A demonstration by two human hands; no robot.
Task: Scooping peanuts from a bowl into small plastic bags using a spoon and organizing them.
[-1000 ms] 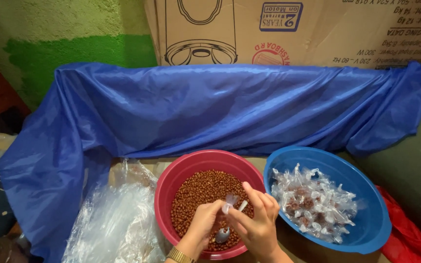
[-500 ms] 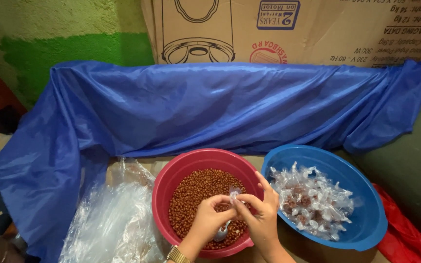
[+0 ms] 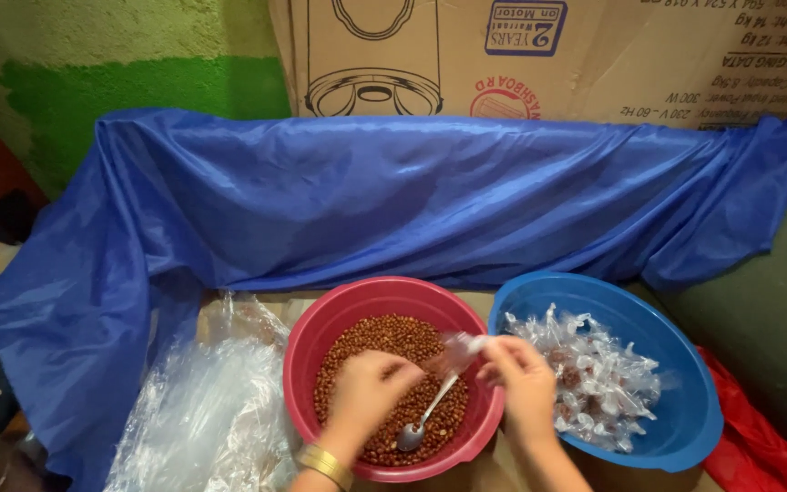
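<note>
Above the red bowl (image 3: 311, 364), both hands (image 3: 366, 387) pinch a small packet (image 3: 457, 351).

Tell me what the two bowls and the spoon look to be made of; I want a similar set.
The red bowl and the blue bowl look like moulded plastic: solid colour, smooth, soft sheen on the rims. The spoon, lying in the nuts, looks like polished metal, silvery with a bright glint, though shiny plastic cannot be ruled out.

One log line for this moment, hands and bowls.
left hand: over peanuts in red bowl | right hand: pinching small clear bag | spoon: in peanuts | blue bowl: tied packets
</note>
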